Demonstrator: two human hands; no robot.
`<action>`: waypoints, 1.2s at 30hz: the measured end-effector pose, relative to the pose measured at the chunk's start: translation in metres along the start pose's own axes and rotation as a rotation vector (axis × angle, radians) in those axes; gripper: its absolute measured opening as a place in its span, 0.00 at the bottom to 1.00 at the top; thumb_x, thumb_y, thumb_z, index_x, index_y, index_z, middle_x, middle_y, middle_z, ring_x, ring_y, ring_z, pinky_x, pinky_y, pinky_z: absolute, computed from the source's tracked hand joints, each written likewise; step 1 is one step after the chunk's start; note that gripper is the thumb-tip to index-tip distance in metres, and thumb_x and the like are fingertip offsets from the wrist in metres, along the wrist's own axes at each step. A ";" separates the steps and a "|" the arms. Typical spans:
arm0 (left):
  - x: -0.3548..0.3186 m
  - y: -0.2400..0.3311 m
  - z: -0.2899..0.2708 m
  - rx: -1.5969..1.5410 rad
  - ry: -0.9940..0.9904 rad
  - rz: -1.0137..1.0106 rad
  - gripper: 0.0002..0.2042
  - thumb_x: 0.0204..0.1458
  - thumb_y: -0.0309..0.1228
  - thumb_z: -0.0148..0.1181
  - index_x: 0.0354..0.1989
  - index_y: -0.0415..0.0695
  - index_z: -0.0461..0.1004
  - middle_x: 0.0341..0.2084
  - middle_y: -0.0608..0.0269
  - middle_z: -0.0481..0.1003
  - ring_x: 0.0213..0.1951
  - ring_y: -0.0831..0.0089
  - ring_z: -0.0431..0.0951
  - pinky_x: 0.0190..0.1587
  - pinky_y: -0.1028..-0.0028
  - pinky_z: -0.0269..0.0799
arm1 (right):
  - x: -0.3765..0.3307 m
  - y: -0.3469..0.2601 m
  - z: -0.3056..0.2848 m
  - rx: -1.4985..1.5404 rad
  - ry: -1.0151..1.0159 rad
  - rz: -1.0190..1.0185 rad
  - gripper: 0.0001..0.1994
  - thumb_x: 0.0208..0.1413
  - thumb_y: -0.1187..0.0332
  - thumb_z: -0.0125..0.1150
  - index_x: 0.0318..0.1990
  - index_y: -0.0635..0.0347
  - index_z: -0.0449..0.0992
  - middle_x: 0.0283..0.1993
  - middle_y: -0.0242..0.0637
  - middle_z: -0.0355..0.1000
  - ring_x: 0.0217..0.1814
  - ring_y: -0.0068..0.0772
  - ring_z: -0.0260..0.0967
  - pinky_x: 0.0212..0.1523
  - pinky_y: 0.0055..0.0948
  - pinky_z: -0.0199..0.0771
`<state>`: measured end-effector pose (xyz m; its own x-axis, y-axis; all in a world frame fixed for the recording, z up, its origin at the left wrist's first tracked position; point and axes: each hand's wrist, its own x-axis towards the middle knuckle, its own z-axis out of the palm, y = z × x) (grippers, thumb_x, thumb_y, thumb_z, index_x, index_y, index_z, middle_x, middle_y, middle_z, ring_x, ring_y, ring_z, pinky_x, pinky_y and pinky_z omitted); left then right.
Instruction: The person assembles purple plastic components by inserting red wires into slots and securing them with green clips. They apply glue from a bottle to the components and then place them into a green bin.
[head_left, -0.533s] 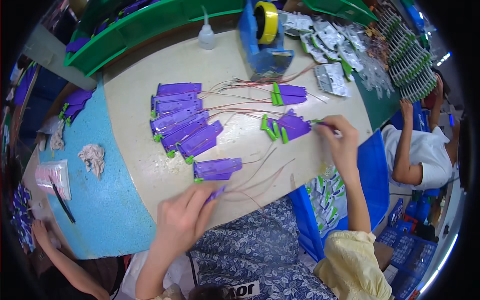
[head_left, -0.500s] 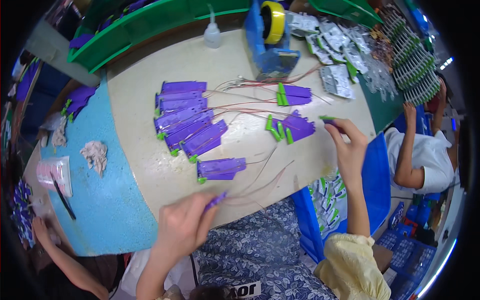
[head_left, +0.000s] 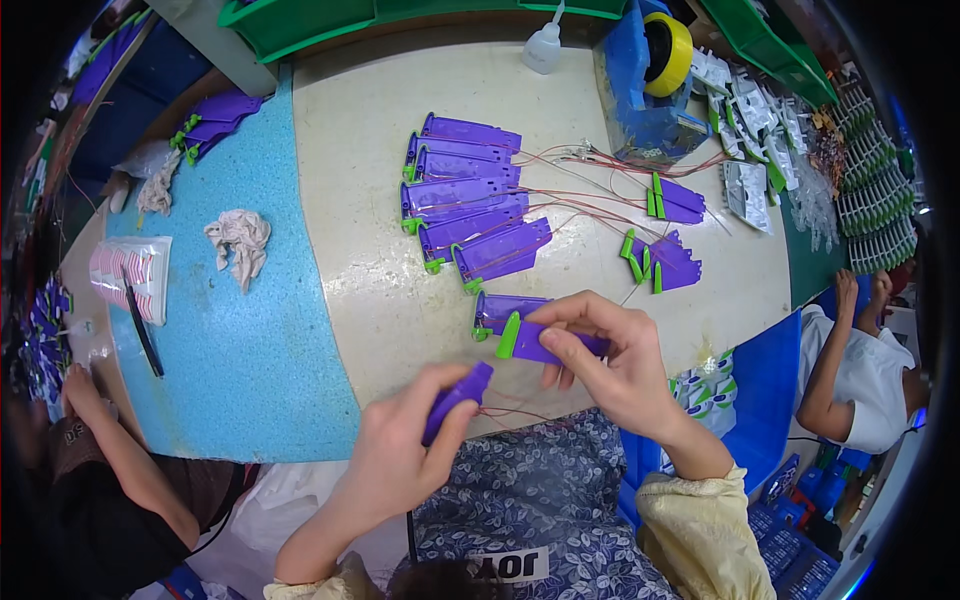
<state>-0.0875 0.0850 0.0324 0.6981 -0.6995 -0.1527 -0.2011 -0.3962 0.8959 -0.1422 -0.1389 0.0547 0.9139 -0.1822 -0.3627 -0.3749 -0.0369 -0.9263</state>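
Take the cream table (head_left: 400, 300) as your landmark. Its far edge carries a green bin (head_left: 300, 20) and a blue tape dispenser (head_left: 650, 90) with a yellow roll. To the table's left lies a blue mat (head_left: 230, 340) with a crumpled rag (head_left: 238, 240) on it. Mid-table, a fanned row of purple plastic shells (head_left: 470, 205) sits with thin red wires (head_left: 590, 200) trailing toward the dispenser.

At the table's near edge, your right hand (head_left: 615, 365) holds a purple shell with a green end cap (head_left: 540, 342), thumb beneath and fingers curled over the top, just above another shell lying flat on the table. Your left hand (head_left: 410, 450) is closed around a smaller purple piece (head_left: 457, 398), thumb and fingers wrapped along its length; red wires run from it toward your lap.

These shells look like light, stiff moulded plastic, smooth enough to slip, so I'd judge a grip on the long flat sides steadier than on the narrow ends. The green cap seems a separate clip, likely to pop off if squeezed there. The wires look fine and fragile; hold the bodies, not the leads.
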 end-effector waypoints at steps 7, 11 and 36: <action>0.021 0.017 0.005 -0.696 -0.048 -0.306 0.12 0.63 0.28 0.57 0.52 0.36 0.72 0.26 0.65 0.79 0.21 0.83 0.74 0.24 0.79 0.67 | -0.010 0.011 0.008 0.040 -0.002 -0.012 0.05 0.58 0.74 0.64 0.38 0.68 0.78 0.33 0.31 0.78 0.33 0.12 0.69 0.31 0.19 0.69; 0.024 0.025 0.011 -0.625 -0.029 -0.254 0.11 0.63 0.29 0.59 0.50 0.36 0.73 0.24 0.66 0.78 0.21 0.84 0.73 0.23 0.79 0.66 | -0.010 0.009 0.004 0.135 -0.010 0.079 0.06 0.56 0.73 0.66 0.35 0.68 0.78 0.29 0.25 0.75 0.32 0.10 0.66 0.30 0.17 0.66; -0.015 0.005 0.021 -0.526 -0.202 -0.290 0.12 0.64 0.35 0.57 0.49 0.40 0.73 0.25 0.57 0.80 0.23 0.70 0.79 0.27 0.70 0.71 | 0.277 -0.062 0.091 -0.371 0.015 -0.392 0.18 0.57 0.72 0.62 0.53 0.73 0.77 0.41 0.48 0.81 0.38 0.31 0.81 0.41 0.31 0.82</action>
<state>-0.1136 0.0805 0.0307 0.5199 -0.7265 -0.4494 0.3773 -0.2767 0.8838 0.1483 -0.0978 0.0026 0.9951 -0.0985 0.0069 -0.0382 -0.4490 -0.8927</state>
